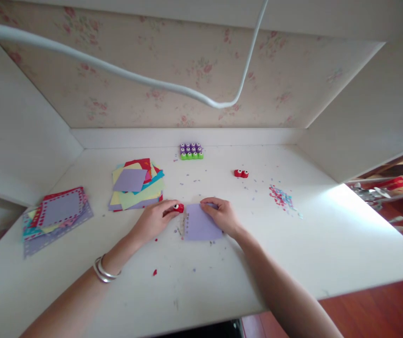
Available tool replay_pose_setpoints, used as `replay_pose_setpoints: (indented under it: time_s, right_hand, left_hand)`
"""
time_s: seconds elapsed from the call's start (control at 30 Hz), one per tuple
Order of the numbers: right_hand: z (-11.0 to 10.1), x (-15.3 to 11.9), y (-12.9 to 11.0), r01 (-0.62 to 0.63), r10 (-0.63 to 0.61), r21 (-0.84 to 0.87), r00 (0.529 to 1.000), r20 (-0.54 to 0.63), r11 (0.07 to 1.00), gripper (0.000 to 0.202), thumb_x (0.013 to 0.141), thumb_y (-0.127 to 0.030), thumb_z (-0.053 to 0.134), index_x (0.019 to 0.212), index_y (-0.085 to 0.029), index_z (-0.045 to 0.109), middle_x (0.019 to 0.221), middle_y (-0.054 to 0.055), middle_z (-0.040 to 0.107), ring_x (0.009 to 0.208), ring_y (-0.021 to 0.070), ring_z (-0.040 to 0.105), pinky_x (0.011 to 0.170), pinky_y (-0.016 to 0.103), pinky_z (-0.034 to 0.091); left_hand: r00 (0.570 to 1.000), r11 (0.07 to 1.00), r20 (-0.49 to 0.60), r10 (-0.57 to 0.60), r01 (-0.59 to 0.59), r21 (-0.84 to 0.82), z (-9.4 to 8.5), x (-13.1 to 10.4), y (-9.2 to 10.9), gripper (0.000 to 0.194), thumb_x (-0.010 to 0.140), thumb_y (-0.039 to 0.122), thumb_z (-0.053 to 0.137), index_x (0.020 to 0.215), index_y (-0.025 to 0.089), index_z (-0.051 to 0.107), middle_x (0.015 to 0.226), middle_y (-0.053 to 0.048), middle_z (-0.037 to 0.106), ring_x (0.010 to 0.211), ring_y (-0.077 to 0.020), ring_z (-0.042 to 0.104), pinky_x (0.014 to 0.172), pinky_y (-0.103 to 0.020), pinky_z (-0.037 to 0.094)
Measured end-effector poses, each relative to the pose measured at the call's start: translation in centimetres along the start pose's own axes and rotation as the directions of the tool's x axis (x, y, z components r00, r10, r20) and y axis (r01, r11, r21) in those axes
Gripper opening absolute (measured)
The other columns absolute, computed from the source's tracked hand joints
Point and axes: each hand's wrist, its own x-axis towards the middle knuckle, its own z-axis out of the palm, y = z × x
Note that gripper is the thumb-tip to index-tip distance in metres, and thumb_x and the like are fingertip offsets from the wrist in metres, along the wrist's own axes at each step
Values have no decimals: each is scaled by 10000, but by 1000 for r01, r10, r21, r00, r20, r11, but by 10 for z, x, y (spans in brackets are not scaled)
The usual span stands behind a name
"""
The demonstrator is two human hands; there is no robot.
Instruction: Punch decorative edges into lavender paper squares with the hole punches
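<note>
My left hand [156,217] is closed on a small red craft punch [178,208] with a white and black button on top. The punch is at the upper left corner of a lilac paper sheet [201,225], close to its edge; whether the paper is inside it I cannot tell. A row of small punched holes runs down the sheet's left side. My right hand [221,215] grips the sheet near its top edge, fingers bent over the paper. Tiny paper bits lie beside the sheet.
Purple and green punches [191,151] stand in rows at the back. Two red punches [241,173] sit right of them. Coloured paper [138,183] is stacked at left, with punched sheets [60,211] farther left. Confetti [282,198] lies at right. A white cable [187,91] hangs above.
</note>
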Motion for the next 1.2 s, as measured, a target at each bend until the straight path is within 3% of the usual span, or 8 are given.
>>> replay_pose_setpoints:
  time_s: [0.23,0.57,1.2]
  right_hand:
    - [0,0,-3,-43,43,12,999,12,999,269,824,-419,608,937,-221,752,847,32,726,676,156,604,552,242,445]
    - [0,-1,-7,-56,57,-35,998,30,998,271,831,-406,589,940,-222,755,841,28,733,692,162,618,578,250,456]
    - [-2,-2,-7,-31,33,-65,999,34,997,238,820,-345,592,921,-220,767,920,42,759,794,199,674,705,301,506]
  left_hand:
    - [1000,999,14,-7,7,-33,5,-3,-3,279,892,377,612,1140,256,655,1055,-6,733,893,-179,701,837,-268,548]
    - [972,971,-63,227,-222,86,13,-6,-8,248,899,352,624,1118,247,670,1075,-30,717,958,-166,678,866,-276,547]
    - [945,935,-11,328,-323,149,11,-4,-1,246,925,313,590,1150,243,660,1099,-49,699,998,-172,652,894,-308,531]
